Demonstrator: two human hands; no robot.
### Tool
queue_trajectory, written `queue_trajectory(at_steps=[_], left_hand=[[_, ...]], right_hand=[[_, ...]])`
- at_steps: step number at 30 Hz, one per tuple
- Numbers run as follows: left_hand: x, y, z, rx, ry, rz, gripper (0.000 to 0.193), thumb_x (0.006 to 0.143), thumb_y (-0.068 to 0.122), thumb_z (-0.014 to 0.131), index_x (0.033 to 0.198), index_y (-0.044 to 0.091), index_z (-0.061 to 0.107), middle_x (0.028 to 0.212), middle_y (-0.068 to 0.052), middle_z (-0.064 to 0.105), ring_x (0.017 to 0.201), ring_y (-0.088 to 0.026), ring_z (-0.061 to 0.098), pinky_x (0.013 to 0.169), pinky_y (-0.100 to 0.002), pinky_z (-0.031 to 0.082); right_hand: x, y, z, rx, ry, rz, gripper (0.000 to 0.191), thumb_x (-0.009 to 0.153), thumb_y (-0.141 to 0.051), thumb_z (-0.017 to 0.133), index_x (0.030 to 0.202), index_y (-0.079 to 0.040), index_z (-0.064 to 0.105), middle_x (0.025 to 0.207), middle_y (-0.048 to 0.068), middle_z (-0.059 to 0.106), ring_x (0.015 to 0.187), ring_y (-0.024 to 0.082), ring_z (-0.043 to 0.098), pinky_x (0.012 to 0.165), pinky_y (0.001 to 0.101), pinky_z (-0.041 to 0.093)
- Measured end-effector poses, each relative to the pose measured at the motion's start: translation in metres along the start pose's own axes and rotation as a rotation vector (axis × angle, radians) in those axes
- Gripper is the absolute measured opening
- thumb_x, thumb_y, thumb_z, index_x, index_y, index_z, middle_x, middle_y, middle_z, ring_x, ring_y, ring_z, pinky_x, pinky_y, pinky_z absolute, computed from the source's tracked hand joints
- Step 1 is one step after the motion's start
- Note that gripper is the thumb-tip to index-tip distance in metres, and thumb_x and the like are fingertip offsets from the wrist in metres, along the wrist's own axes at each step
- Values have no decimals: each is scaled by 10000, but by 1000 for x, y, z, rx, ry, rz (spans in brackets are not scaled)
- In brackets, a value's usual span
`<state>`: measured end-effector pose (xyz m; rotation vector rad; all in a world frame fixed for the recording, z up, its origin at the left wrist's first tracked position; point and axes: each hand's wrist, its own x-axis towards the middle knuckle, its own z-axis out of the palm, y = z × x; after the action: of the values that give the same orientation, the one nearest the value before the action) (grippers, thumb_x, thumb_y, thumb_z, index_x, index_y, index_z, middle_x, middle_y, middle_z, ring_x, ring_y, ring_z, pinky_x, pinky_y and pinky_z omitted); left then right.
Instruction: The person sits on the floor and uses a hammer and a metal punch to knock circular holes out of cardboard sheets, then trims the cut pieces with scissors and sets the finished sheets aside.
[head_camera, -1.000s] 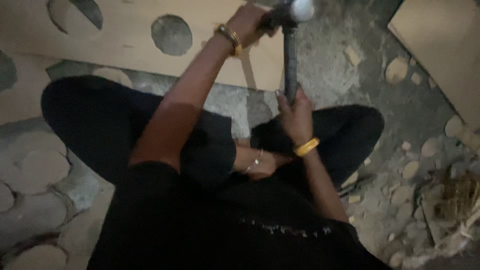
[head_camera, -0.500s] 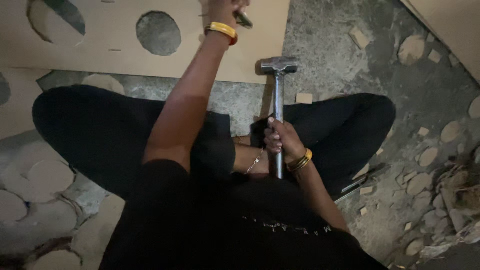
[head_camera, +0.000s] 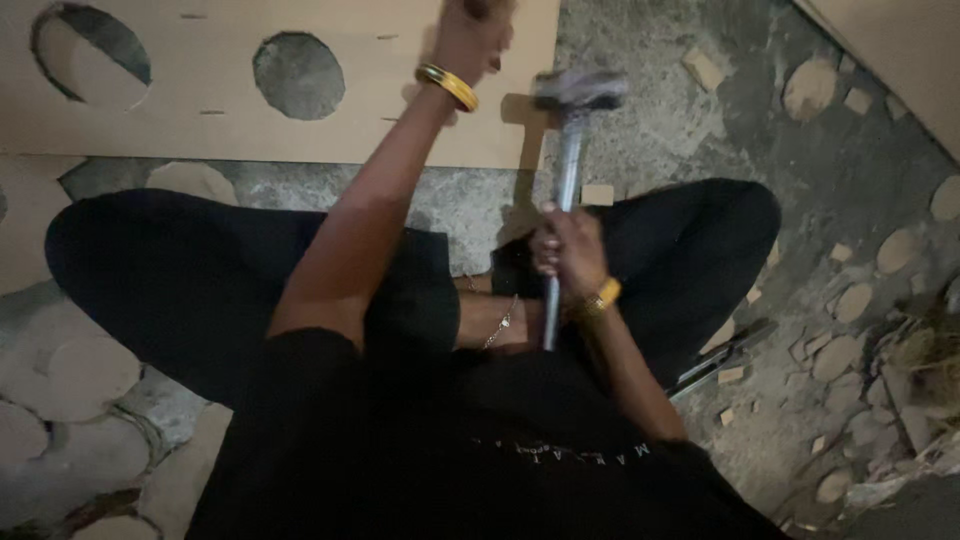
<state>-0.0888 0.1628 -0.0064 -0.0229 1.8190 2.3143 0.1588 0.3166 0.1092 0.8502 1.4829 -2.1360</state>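
- On the far left, a flat tan board (head_camera: 200, 120) lies on the rough grey ground (head_camera: 700, 130), with round holes cut through it; one hole (head_camera: 298, 75) shows the ground beneath, and another at the left edge is partly covered.
- Below the board, round cut-out discs (head_camera: 90, 370) lie loose on the ground beside the person's crossed, black-clad legs (head_camera: 190, 280), near where the person sits.
- Moving toward the middle, the left arm stretches out over the board, a gold bangle (head_camera: 447, 86) at the wrist. The left hand (head_camera: 470, 40) sits at the top edge of the view, blurred, fingers drawn together as if pinching something small; what it holds cannot be made out. Its place near the board's right end looks like a steadying hold, close to the hammer head.
- Just right of it, the hammer (head_camera: 570, 150) stands nearly upright, its blurred metal head over the right edge of the board beside a narrow slot, its pale shaft running down toward the lap.
- The right hand (head_camera: 565, 255) is wrapped tightly around the lower shaft, another gold bangle at that wrist; gripping low probably gives the head a longer swing.
- Further right, a dark long-handled tool (head_camera: 725, 355) lies on the ground by the right knee, within reach.
- At the far right, more discs and small wood offcuts (head_camera: 850, 300) are scattered across the ground.
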Motion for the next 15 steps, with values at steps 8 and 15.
queue_trajectory(at_steps=[8,15], left_hand=[[-12,-1,23,558,1,684,384,958,307,791,729,44,629,659,-137,632,637,-333,615,626,-454,487],[-17,4,27,514,-84,533,328,931,289,761,758,27,666,698,-171,668,648,-341,653,613,-442,509]], right_hand=[[-73,-176,-57,3,-82,-1035,316,1136,-261,528,873,-92,579,692,-5,552,552,113,489,473,289,391],[-51,-147,25,-503,527,-1310,261,1115,-198,584,891,-69,544,672,-1,534,538,102,480,459,292,382]])
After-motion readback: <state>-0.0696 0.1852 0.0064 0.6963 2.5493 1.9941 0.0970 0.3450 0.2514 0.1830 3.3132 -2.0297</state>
